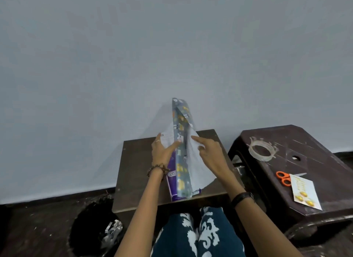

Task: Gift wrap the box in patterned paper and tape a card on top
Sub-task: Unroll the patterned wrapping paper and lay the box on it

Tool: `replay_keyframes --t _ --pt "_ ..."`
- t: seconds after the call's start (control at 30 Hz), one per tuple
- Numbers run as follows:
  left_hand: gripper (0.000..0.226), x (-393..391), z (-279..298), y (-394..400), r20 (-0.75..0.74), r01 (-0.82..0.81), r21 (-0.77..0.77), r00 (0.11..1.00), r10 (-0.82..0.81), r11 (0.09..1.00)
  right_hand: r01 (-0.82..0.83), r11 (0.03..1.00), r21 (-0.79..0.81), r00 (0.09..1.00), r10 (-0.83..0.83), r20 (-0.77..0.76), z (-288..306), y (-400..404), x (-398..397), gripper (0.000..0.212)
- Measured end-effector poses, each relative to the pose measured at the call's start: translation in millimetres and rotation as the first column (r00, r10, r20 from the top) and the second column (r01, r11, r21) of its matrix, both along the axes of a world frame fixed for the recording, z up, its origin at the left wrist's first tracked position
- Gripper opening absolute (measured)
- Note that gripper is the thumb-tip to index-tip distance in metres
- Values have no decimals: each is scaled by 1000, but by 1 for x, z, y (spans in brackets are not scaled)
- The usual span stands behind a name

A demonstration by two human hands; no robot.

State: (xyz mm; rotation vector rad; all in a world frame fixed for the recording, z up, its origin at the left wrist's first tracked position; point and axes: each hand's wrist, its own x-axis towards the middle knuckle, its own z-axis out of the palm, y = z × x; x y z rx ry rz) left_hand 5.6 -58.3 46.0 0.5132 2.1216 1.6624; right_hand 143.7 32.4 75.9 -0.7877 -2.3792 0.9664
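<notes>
Forearms (141, 209) flanked the box (171, 180), its long axis running away; left hand (162, 151) and right hand (212, 151) pressed straight-fingered on the paper (181, 161) ridge's either side.

The purple box (171, 188) lies flat on the small brown desk (137, 161), mostly covered by the patterned paper (180, 155). The paper is blue-grey with yellow motifs and white underneath, and rises in a tall ridge above the box. The card (305, 191), white with gold ornaments, lies on the dark stool (305, 142) to the right.
</notes>
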Motion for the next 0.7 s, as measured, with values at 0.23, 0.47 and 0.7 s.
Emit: replay_keyframes --t 0.23,0.47,0.7 --pt "64 -15 -39 -15 31 -16 -218 999 23 976 -84 882 -463 961 -51 -271 -10 6 6 63" --pt "59 -26 -53 -24 -83 59 -302 993 -88 952 -162 494 -854 965 -103 -242 -45 28 3 36" --pt "71 -9 -63 -13 -189 52 -577 963 -194 815 158 568 -808 970 -242 19 -86 20 -12 21"
